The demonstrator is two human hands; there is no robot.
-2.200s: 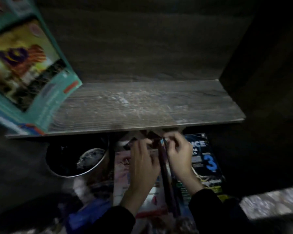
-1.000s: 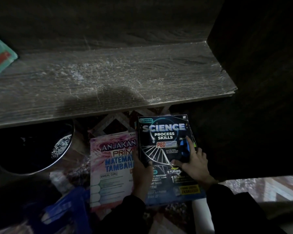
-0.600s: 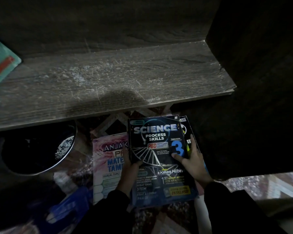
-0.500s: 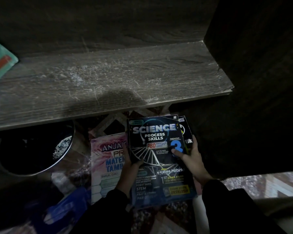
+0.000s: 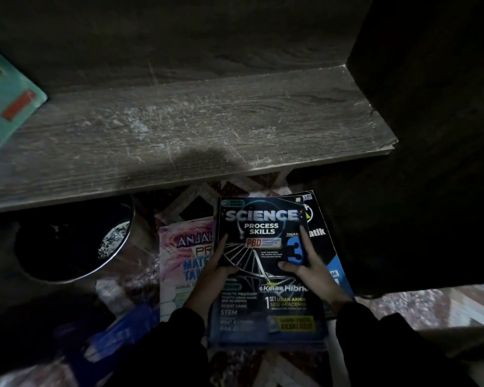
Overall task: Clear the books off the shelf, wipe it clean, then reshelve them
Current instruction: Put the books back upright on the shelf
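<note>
Left hand (image 5: pixel 217 265): we logged it gripping the left edge of the Science Process Skills book (image 5: pixel 263 227), thumb on the cover.
Right hand (image 5: pixel 312 273): clamped on the right edge, forefinger laid up the side. We judged this two-sided hold was meant to keep the book level.
Beneath it we noted a dark book (image 5: pixel 329 247) with a blue corner, and beside it a pink maths book (image 5: pixel 185 263), both low by the patterned floor (image 5: pixel 444 303), within reach.
Shelf (image 5: pixel 207 127): streaked with pale dust, so to us wiping looked undone.
Teal book (image 5: pixel 6 107): on its left end.
Metal bin (image 5: pixel 73 241): below.
</note>
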